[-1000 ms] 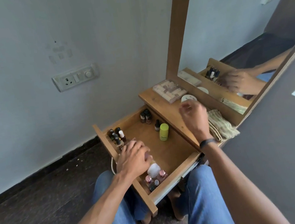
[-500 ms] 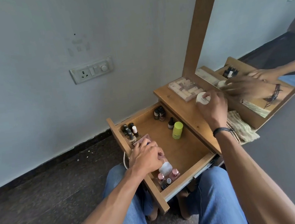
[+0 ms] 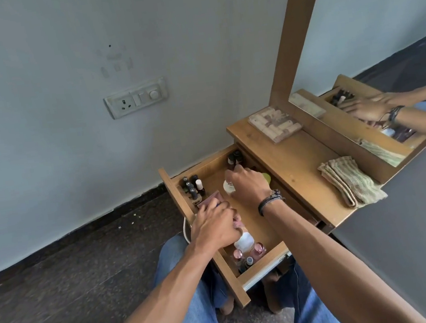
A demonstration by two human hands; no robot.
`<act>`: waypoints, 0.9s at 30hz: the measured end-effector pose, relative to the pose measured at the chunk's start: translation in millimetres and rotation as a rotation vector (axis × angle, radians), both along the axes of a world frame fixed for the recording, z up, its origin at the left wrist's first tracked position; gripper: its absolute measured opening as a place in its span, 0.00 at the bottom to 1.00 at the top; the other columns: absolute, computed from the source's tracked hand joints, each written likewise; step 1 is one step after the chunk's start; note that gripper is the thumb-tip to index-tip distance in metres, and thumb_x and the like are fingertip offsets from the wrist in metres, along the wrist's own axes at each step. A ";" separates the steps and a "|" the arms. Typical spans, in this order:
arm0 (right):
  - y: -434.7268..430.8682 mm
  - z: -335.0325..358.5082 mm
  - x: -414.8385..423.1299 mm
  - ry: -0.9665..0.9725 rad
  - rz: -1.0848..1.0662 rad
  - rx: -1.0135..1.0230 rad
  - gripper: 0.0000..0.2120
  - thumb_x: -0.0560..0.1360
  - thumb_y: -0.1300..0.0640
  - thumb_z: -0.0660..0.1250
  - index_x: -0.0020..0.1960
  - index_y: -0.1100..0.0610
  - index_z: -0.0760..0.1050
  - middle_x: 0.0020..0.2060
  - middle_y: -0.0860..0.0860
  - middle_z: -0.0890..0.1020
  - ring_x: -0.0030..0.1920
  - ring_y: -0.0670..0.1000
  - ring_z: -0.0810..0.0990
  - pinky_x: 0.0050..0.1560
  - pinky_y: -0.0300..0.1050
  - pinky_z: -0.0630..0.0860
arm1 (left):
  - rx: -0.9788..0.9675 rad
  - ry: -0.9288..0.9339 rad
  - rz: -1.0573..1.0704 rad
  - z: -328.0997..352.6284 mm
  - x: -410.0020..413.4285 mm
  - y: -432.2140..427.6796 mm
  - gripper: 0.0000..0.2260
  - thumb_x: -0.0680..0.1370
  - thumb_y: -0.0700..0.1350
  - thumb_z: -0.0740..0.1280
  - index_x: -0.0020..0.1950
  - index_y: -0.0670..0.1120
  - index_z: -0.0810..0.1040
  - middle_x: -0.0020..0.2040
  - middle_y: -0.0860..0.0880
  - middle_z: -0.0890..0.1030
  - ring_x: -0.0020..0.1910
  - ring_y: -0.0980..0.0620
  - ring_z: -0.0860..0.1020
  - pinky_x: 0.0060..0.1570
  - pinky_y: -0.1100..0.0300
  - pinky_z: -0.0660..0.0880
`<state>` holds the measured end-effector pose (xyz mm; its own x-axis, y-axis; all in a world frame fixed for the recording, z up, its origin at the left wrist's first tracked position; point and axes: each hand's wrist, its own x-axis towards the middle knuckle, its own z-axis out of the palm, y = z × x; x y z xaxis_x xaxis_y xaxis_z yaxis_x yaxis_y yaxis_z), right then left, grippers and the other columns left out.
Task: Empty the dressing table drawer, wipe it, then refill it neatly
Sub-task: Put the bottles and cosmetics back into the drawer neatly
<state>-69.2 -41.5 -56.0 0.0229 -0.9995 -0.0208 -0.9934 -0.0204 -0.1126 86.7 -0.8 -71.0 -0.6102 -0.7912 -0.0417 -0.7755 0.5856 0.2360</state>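
The right hand pinches a small white jar, likely light and rigid, by its sides; the left hand grips a pink case.

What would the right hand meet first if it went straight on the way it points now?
Probably the far drawer wall. The right hand, with the white jar in its grip, points between the dark bottles and the nail polishes; depth is unclear.
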 end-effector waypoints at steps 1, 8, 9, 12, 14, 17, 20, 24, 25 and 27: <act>-4.0 -2.1 0.6 0.030 -0.004 0.011 0.15 0.77 0.53 0.67 0.62 0.55 0.74 0.58 0.58 0.76 0.53 0.61 0.82 0.44 0.51 0.76 | 0.002 0.002 0.003 0.9 -0.8 0.2 0.13 0.71 0.53 0.62 0.49 0.56 0.82 0.57 0.59 0.80 0.63 0.53 0.69 0.65 0.52 0.65; -17.7 -13.4 1.8 0.113 -0.026 0.081 0.14 0.79 0.54 0.65 0.63 0.57 0.74 0.61 0.58 0.77 0.54 0.62 0.82 0.50 0.53 0.77 | 0.030 0.008 0.015 0.0 -0.6 -1.3 0.13 0.69 0.54 0.64 0.51 0.56 0.83 0.56 0.58 0.80 0.61 0.52 0.71 0.61 0.51 0.67; -17.6 -14.9 2.0 0.107 -0.025 0.091 0.15 0.79 0.52 0.66 0.63 0.57 0.74 0.60 0.57 0.77 0.54 0.61 0.82 0.50 0.53 0.77 | 0.036 0.003 0.014 0.0 -0.4 -1.9 0.14 0.69 0.54 0.65 0.52 0.56 0.83 0.56 0.58 0.80 0.61 0.52 0.71 0.60 0.51 0.67; -15.1 -14.2 2.0 0.097 -0.027 0.102 0.15 0.79 0.52 0.67 0.63 0.57 0.75 0.59 0.57 0.78 0.54 0.61 0.82 0.51 0.52 0.78 | 0.038 -0.006 0.013 -0.6 -0.9 -2.8 0.15 0.68 0.54 0.65 0.52 0.57 0.83 0.56 0.59 0.80 0.61 0.53 0.71 0.59 0.51 0.67; -14.1 -7.3 1.0 0.052 -0.031 0.087 0.13 0.78 0.53 0.68 0.61 0.57 0.76 0.59 0.57 0.77 0.54 0.61 0.82 0.49 0.52 0.77 | 0.014 -0.007 0.008 -2.6 -0.4 -2.5 0.13 0.68 0.54 0.65 0.50 0.57 0.82 0.56 0.59 0.80 0.64 0.52 0.71 0.61 0.51 0.68; -14.8 15.0 -3.2 -0.102 -0.053 -0.033 0.08 0.77 0.53 0.66 0.54 0.55 0.77 0.53 0.53 0.80 0.48 0.59 0.81 0.44 0.50 0.76 | -0.013 0.009 -0.009 -3.9 1.5 -2.6 0.12 0.68 0.53 0.64 0.49 0.56 0.82 0.59 0.58 0.81 0.70 0.52 0.70 0.65 0.51 0.67; -23.1 41.3 -21.7 -0.186 -0.183 -0.300 0.08 0.78 0.52 0.62 0.46 0.55 0.77 0.43 0.52 0.81 0.40 0.58 0.80 0.37 0.46 0.73 | 0.001 0.025 -0.012 -0.7 1.1 -2.9 0.13 0.70 0.53 0.62 0.49 0.56 0.83 0.60 0.57 0.80 0.71 0.52 0.69 0.67 0.52 0.66; -40.9 64.5 -77.0 -0.254 -0.422 -0.463 0.12 0.78 0.52 0.64 0.56 0.57 0.79 0.57 0.56 0.80 0.56 0.57 0.78 0.55 0.54 0.77 | 0.064 0.034 0.011 1.6 -0.3 -2.4 0.15 0.73 0.54 0.61 0.53 0.55 0.84 0.61 0.57 0.79 0.67 0.52 0.69 0.67 0.51 0.64; -43.8 64.6 -92.8 -0.248 -0.470 -0.404 0.16 0.77 0.49 0.65 0.60 0.57 0.77 0.62 0.57 0.78 0.62 0.58 0.75 0.60 0.56 0.75 | 0.064 0.024 0.012 1.6 -0.1 -2.5 0.16 0.73 0.55 0.61 0.55 0.55 0.83 0.61 0.57 0.79 0.65 0.53 0.70 0.66 0.51 0.64; -46.7 60.0 -117.1 -0.247 -0.549 -0.236 0.27 0.77 0.41 0.65 0.69 0.57 0.72 0.70 0.58 0.72 0.69 0.61 0.69 0.66 0.59 0.69 | 0.066 0.010 0.005 1.7 0.1 -2.6 0.17 0.73 0.56 0.61 0.57 0.55 0.83 0.61 0.58 0.78 0.63 0.53 0.70 0.64 0.51 0.65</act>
<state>-186.3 -88.1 4.1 -0.5174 -0.8440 0.1410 -0.8115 0.4317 -0.3938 86.9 -3.4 -69.3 -0.6069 -0.7899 -0.0878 -0.7756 0.5646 0.2823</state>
